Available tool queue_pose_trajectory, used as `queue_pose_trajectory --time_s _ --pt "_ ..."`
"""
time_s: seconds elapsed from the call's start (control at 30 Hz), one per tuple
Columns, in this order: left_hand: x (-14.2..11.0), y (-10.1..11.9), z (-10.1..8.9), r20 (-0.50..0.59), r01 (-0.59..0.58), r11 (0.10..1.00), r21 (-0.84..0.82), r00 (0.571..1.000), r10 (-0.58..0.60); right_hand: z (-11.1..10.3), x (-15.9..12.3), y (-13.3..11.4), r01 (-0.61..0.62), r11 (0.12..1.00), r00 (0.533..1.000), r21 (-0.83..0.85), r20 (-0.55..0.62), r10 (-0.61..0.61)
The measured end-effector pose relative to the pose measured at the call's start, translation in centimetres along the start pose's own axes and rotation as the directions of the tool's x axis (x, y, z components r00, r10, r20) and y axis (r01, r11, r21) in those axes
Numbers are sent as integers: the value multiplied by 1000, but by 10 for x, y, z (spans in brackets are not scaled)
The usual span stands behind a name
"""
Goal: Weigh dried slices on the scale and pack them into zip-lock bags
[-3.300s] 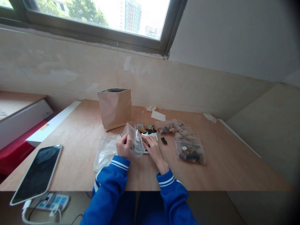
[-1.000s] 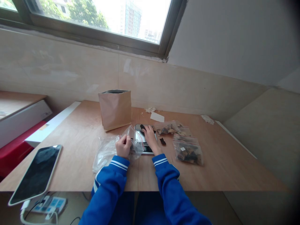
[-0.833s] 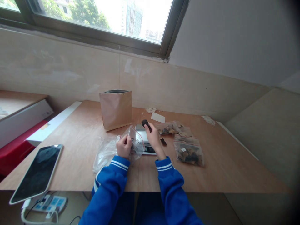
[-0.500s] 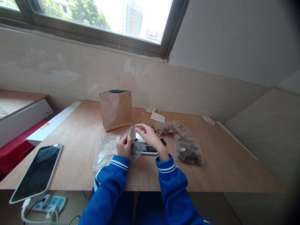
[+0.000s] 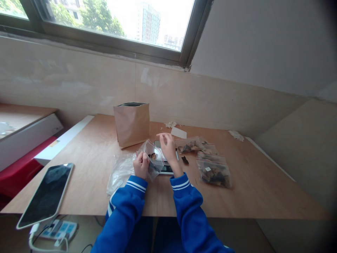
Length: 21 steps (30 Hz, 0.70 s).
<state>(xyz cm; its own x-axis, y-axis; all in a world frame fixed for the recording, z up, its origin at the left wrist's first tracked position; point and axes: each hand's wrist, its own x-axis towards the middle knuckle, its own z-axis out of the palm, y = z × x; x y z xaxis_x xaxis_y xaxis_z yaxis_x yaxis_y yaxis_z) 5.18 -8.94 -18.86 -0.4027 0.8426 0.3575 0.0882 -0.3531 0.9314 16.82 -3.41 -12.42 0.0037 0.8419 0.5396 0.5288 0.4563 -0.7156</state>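
Note:
My left hand (image 5: 141, 165) pinches the rim of a clear zip bag (image 5: 154, 159) with a red seal strip, holding its mouth open; a few dark dried pieces lie inside. My right hand (image 5: 167, 147) hovers just right of the bag's mouth, above a small kitchen scale (image 5: 165, 168), fingers loosely spread and empty. One dark piece (image 5: 184, 160) lies loose on the wooden table (image 5: 250, 189) beside the scale.
A brown paper pouch (image 5: 132, 123) stands open behind the scale. Filled zip bags (image 5: 214, 171) lie to the right, empty clear bags (image 5: 119, 172) to the left. A tablet (image 5: 44, 195) lies at the front left edge. Paper scraps (image 5: 178, 132) sit near the wall.
My right hand picked a dark piece off the scale, carried it to the bag's mouth and let it go; it now hovers empty. My left hand kept hold of the bag.

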Motion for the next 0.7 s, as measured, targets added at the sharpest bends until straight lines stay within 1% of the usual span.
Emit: queue_pose_trajectory --time_s 0.07,0.13,0.2,0.27,0.33,0.4,0.47,0.53,0.6,0.63,0.7 --pt "0 2 0 -10 28 998 -48 1000 -29 -11 -9 31 -5 977 1000 -214 -3 4" --pt "0 4 1 -15 46 995 -85 999 -47 -20 -20 60 -46 934 999 -355 9 52" --pt "0 6 2 -27 55 992 -111 998 -59 -27 -29 81 -74 909 995 -409 27 93" --pt "0 7 3 -48 68 987 -146 996 -76 -29 -34 89 -88 916 994 -391 30 108" --pt "1 7 3 -64 85 980 -181 993 -98 -30 -34 82 -96 945 994 -313 19 107" --pt "1 6 3 -65 93 977 -190 992 -107 -31 -31 63 -98 980 994 -175 28 104" --pt "1 5 3 -59 88 982 -167 993 -100 -34 -27 37 -87 996 992 -4 95 87" --pt "1 5 2 -55 83 987 -137 994 -91 -41 -25 10 -70 991 979 111 200 46" --pt "1 5 1 -58 80 990 -120 994 -88 -50 -24 -11 -49 987 968 152 251 10" --pt "1 5 1 -61 79 990 -116 994 -87 -55 -24 -18 -42 987 968 153 253 2" --pt "0 4 2 -77 77 991 -109 993 -86 -63 -26 -24 -44 990 973 132 229 13"
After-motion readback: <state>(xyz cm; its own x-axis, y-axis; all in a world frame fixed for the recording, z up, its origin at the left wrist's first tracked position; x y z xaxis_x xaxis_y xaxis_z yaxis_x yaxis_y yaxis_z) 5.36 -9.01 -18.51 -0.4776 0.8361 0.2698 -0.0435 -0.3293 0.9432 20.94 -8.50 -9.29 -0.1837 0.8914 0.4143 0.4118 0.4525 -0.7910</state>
